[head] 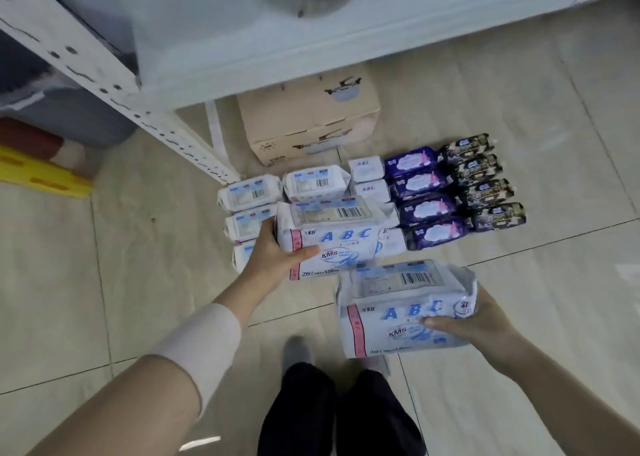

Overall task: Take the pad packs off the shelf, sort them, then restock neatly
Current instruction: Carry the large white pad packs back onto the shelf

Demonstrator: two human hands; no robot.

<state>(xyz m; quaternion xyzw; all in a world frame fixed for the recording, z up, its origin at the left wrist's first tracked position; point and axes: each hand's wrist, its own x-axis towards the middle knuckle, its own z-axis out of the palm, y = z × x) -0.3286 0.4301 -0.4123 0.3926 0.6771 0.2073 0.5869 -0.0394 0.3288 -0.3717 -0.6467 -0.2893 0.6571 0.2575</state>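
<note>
Head view, looking straight down at the tiled floor point(138, 248) in front of the white shelf point(242, 40). My left hand point(277, 251) grips a big white ABC pack point(339, 237) by its left end, thumb laid across the printed front, the other fingers hidden behind it. The pack is up off the floor, over the sorted rows, barcode side facing up. My right hand point(481, 320) grips a second ABC pack point(398, 310) by its right end, thumb pressed on the front face, fingers curled round the crinkled end. This one sits lower in the view, nearer my legs, and the two packs are apart. On the floor the rest lie in columns, side by side: white barcode packs point(252, 192) furthest left, partly covered by the lifted pack, then small white packs point(367, 170), then four purple packs point(419, 185), then four black packs point(481, 175) at the right, each column close against the next. Just behind the rows a cardboard box point(311, 123) with a pot drawn on it stands partly under the shelf board. A yellow block point(41, 175) lies well off to the left. My dark trousers point(332, 414) show at the bottom edge. Something metal sits on the shelf at the top, too blurred to name.
</note>
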